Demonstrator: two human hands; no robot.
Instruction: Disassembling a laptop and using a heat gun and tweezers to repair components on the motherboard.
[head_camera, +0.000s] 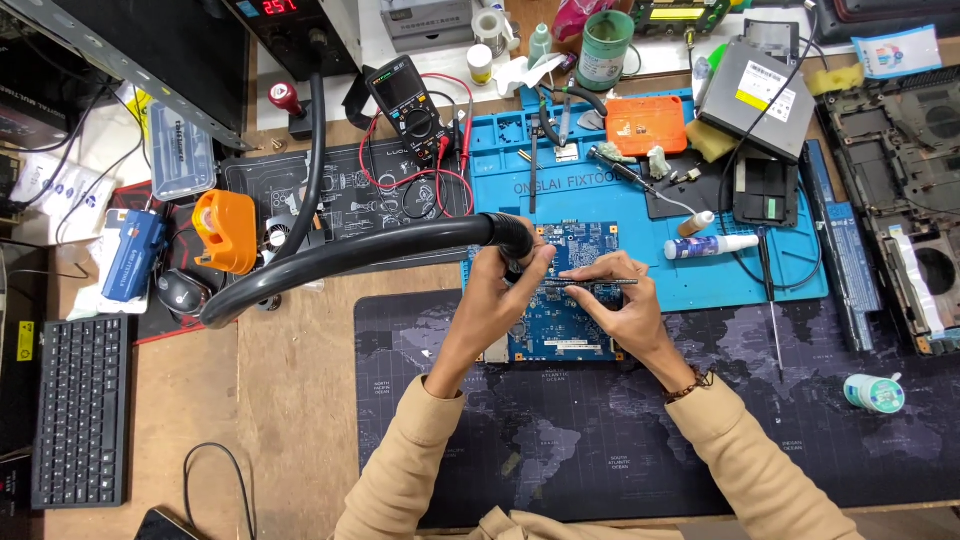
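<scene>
- We are seeing a blue circuit board (563, 330) lying flat, straddling the near edge of the blue mat and the dark map-printed mat.
- We are watching a thick black hose (380, 248) arching in from the left, its nozzle pointing down at the board's upper left.
- We are noticing slim black tweezers (590, 284) lying level across the board.

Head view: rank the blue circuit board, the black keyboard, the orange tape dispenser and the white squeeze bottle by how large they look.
1. Black keyboard, largest.
2. Blue circuit board, somewhat smaller, though partly hidden by both hands, so this is unsure.
3. Orange tape dispenser.
4. White squeeze bottle, smallest.
</scene>
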